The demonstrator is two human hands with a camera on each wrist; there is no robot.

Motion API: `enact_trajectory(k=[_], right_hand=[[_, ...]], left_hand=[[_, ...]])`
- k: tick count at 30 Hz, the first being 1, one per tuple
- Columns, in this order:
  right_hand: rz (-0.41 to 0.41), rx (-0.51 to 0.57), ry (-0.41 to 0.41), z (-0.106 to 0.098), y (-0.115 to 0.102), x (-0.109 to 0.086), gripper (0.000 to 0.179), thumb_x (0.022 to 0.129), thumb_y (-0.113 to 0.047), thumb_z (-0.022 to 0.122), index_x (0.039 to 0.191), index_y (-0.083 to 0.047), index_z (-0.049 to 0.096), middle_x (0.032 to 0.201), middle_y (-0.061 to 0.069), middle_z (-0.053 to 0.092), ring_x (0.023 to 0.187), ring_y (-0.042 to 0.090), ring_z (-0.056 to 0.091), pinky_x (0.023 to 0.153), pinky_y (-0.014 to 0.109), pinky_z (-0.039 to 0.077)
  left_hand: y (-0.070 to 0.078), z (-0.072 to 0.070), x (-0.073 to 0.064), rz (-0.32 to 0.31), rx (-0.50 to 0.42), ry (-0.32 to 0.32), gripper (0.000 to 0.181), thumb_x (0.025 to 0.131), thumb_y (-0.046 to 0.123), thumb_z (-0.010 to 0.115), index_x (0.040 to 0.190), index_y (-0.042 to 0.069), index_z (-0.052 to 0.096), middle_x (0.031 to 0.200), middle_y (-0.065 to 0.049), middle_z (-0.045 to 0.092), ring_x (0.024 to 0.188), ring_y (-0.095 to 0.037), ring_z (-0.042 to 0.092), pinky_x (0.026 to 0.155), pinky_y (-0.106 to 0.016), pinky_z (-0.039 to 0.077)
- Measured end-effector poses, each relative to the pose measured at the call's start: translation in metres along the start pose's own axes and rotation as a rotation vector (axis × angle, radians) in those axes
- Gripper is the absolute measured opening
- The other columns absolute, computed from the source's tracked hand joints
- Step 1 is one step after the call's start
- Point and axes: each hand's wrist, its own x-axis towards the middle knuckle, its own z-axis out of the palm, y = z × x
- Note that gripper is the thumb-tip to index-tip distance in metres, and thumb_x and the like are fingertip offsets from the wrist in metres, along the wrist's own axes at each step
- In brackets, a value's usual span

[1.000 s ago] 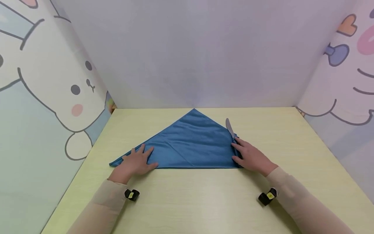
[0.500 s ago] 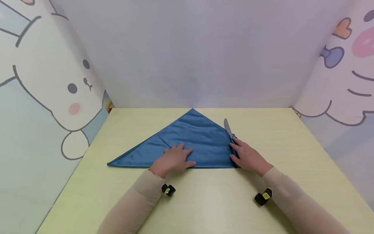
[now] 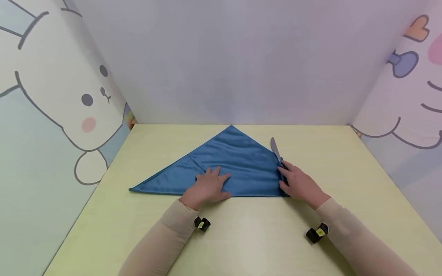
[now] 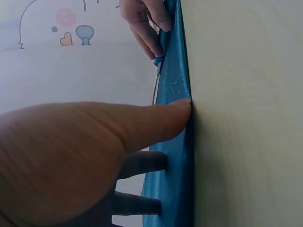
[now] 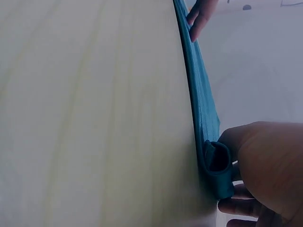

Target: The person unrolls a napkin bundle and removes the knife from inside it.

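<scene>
A shiny blue cloth napkin [image 3: 245, 157], folded into a broad triangle, lies on the table with its point toward the back wall. My left hand [image 3: 208, 186] rests on its lower middle, fingers spread, with the thumb at the near edge in the left wrist view. At the napkin's right end, my right hand [image 3: 299, 182] holds a rolled part of the cloth [image 5: 219, 179], whose open tube end faces the right wrist camera. The blade of a table knife [image 3: 274, 147] sticks out beyond this roll; its handle is hidden by cloth and fingers.
The pale wood table [image 3: 255, 237] meets a plain light wall [image 3: 235, 61] at the back. Cartoon-printed panels [image 3: 45, 126] stand along the left and right sides. A small black camera [image 3: 202, 224] is strapped at each wrist.
My left hand has slid right, from the napkin's left corner to its middle, and now rests there. The right hand stays at the rolled end; the head view has shifted slightly.
</scene>
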Motion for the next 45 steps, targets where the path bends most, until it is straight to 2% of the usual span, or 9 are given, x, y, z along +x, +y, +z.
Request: enact_trajectory(k=[5, 12, 21, 27, 31, 34, 38, 42, 45], right_hand=[[0.009, 0.006, 0.033, -0.002, 0.002, -0.003, 0.051, 0.090, -0.015, 0.061, 0.132, 0.011, 0.051, 0.140, 0.031, 0.040, 0.126, 0.047, 0.042, 0.098, 0.056, 0.040], [0.064, 0.038, 0.063, -0.007, 0.003, -0.004, 0.048, 0.087, -0.010, 0.060, 0.128, 0.014, 0.053, 0.131, 0.031, 0.047, 0.118, 0.046, 0.045, 0.094, 0.056, 0.042], [0.164, 0.139, 0.033, -0.006, 0.010, -0.003, 0.051, 0.086, -0.010, 0.062, 0.131, 0.012, 0.051, 0.124, 0.028, 0.051, 0.106, 0.040, 0.055, 0.089, 0.055, 0.046], [0.173, 0.176, 0.019, -0.007, 0.021, -0.006, 0.049, 0.088, -0.011, 0.061, 0.132, 0.009, 0.052, 0.126, 0.027, 0.050, 0.099, 0.035, 0.056, 0.084, 0.051, 0.048], [0.132, 0.189, 0.005, -0.007, 0.028, -0.010, 0.048, 0.091, -0.013, 0.061, 0.133, 0.008, 0.052, 0.128, 0.026, 0.049, 0.092, 0.029, 0.056, 0.080, 0.047, 0.048], [0.077, 0.191, 0.004, -0.007, 0.034, -0.013, 0.051, 0.094, -0.017, 0.062, 0.137, 0.006, 0.049, 0.132, 0.025, 0.048, 0.105, 0.035, 0.053, 0.088, 0.052, 0.045], [0.014, 0.167, -0.020, -0.007, 0.042, -0.020, 0.062, 0.095, -0.030, 0.063, 0.143, 0.003, 0.043, 0.141, 0.024, 0.042, 0.127, 0.045, 0.038, 0.100, 0.060, 0.034], [-0.020, 0.150, -0.051, -0.005, 0.048, -0.026, 0.071, 0.093, -0.042, 0.061, 0.146, 0.001, 0.038, 0.148, 0.023, 0.036, 0.133, 0.048, 0.029, 0.102, 0.063, 0.029], [-0.038, 0.148, -0.056, -0.003, 0.051, -0.029, 0.072, 0.093, -0.042, 0.061, 0.147, 0.000, 0.037, 0.150, 0.022, 0.034, 0.135, 0.050, 0.025, 0.102, 0.064, 0.027]], left_hand=[[0.001, 0.000, 0.002, -0.003, 0.011, -0.007, 0.071, 0.089, 0.055, 0.060, 0.150, 0.027, 0.037, 0.157, -0.015, 0.021, 0.140, -0.048, 0.016, 0.096, -0.074, 0.023], [0.002, -0.001, 0.002, -0.008, 0.021, -0.010, 0.071, 0.089, 0.055, 0.060, 0.150, 0.027, 0.036, 0.157, -0.015, 0.022, 0.141, -0.046, 0.018, 0.095, -0.075, 0.024], [0.003, -0.003, 0.001, -0.020, 0.033, -0.024, 0.071, 0.090, 0.055, 0.058, 0.151, 0.027, 0.035, 0.157, -0.014, 0.021, 0.141, -0.047, 0.017, 0.095, -0.075, 0.024], [0.004, -0.004, 0.000, -0.019, 0.032, -0.020, 0.071, 0.090, 0.055, 0.059, 0.151, 0.027, 0.035, 0.157, -0.015, 0.020, 0.141, -0.047, 0.016, 0.096, -0.075, 0.023], [0.004, -0.004, -0.001, -0.013, 0.032, -0.016, 0.071, 0.090, 0.055, 0.058, 0.151, 0.026, 0.035, 0.157, -0.015, 0.021, 0.141, -0.047, 0.017, 0.095, -0.075, 0.023], [0.003, -0.004, -0.001, -0.016, 0.035, -0.012, 0.070, 0.091, 0.054, 0.058, 0.151, 0.027, 0.035, 0.157, -0.015, 0.020, 0.141, -0.047, 0.016, 0.096, -0.075, 0.022], [0.003, -0.005, -0.001, -0.020, 0.033, -0.023, 0.071, 0.091, 0.054, 0.058, 0.151, 0.027, 0.034, 0.158, -0.015, 0.019, 0.141, -0.047, 0.015, 0.097, -0.075, 0.022], [0.004, -0.004, -0.002, -0.017, 0.032, -0.028, 0.071, 0.091, 0.054, 0.058, 0.151, 0.027, 0.034, 0.158, -0.015, 0.020, 0.141, -0.047, 0.016, 0.096, -0.075, 0.022], [0.004, -0.003, -0.001, -0.013, 0.035, -0.024, 0.071, 0.091, 0.055, 0.058, 0.151, 0.027, 0.034, 0.157, -0.015, 0.020, 0.141, -0.047, 0.016, 0.096, -0.075, 0.022]])
